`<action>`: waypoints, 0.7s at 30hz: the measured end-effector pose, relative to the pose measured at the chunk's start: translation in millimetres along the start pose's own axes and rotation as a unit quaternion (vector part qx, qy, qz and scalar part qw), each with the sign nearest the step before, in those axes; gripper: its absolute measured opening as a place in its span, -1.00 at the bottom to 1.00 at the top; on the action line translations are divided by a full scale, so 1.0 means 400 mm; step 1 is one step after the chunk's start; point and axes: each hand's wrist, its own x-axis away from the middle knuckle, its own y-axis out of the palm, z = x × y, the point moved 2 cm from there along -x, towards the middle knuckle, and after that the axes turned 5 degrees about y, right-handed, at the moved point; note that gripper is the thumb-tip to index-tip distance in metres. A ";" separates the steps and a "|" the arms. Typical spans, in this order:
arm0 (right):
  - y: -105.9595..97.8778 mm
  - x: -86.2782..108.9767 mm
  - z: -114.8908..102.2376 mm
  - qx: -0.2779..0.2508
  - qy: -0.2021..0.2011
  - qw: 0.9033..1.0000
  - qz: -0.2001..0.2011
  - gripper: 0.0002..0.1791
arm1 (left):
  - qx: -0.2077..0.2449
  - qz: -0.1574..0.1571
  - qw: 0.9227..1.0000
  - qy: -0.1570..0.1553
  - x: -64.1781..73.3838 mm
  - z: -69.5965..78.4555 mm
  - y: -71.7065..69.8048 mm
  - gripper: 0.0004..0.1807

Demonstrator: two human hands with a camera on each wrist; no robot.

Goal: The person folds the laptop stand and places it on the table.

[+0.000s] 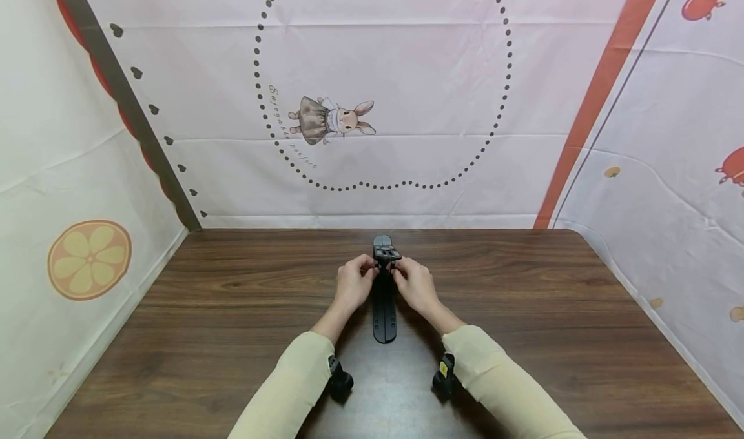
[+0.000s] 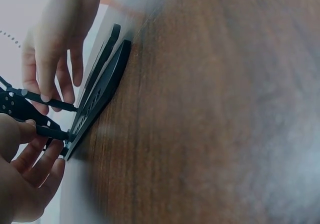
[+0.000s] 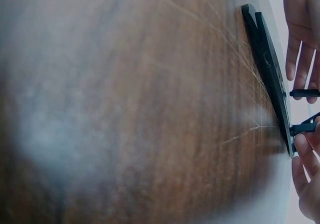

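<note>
A black folding stand (image 1: 384,319) with long, rounded-end legs stands at the far middle of the table, one end toward me. Its upper part (image 1: 386,252) rises between my hands. My left hand (image 1: 354,281) pinches a thin black arm of the stand from the left side. From the right side, my right hand (image 1: 417,284) pinches the matching arm. In the left wrist view two slim arms (image 2: 57,103) join the legs (image 2: 107,79), which are spread slightly apart. The right wrist view has the legs (image 3: 270,69) from the other side, close over the tabletop.
The brown wood-grain table (image 1: 244,310) reaches back to a white printed cloth (image 1: 395,103), which also hangs along both sides. A black wrist camera (image 1: 339,381) is strapped to the left sleeve, another camera (image 1: 444,377) to the right sleeve.
</note>
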 end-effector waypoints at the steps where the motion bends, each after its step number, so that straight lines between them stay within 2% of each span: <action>1: 0.000 0.000 0.001 0.002 0.001 1.000 -0.001 -0.89 | 0.001 0.000 1.000 0.001 -0.001 -0.001 0.000 -0.96; 9: -0.001 -0.001 0.004 0.011 -0.009 1.000 0.002 -0.88 | 0.012 -0.005 1.000 -0.007 -0.001 -0.007 0.001 -0.95; 21: -0.007 -0.009 -0.003 0.028 -0.014 0.999 -0.007 -0.88 | -0.002 -0.002 1.000 -0.003 -0.006 -0.004 -0.002 -0.96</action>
